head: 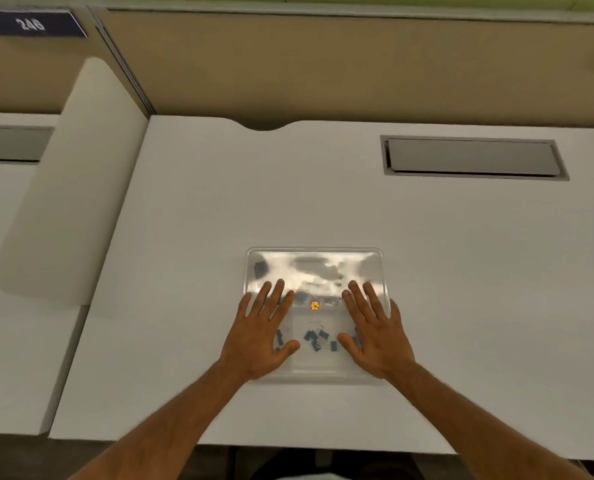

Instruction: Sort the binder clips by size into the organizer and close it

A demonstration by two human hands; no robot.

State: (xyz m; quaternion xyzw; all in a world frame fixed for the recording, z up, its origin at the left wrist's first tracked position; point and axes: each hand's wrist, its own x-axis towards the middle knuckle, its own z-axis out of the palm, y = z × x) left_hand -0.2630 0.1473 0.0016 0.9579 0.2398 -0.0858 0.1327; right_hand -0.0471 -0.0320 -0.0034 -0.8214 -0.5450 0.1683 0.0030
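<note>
Both hands, left and right, lay flat, fingers straight toward twelve o'clock, gripping nothing, pressing the clear plastic organizer's lid over blue binder clips.

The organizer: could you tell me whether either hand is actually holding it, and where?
Nothing is gripped. The left hand and right hand lie flat, fingers straight, on the organizer's clear lid.

The organizer lies on the desk, near its front edge. Both hands rest on the organizer's lid, the left hand left, the right hand right; binder clips lie inside between them.
</note>
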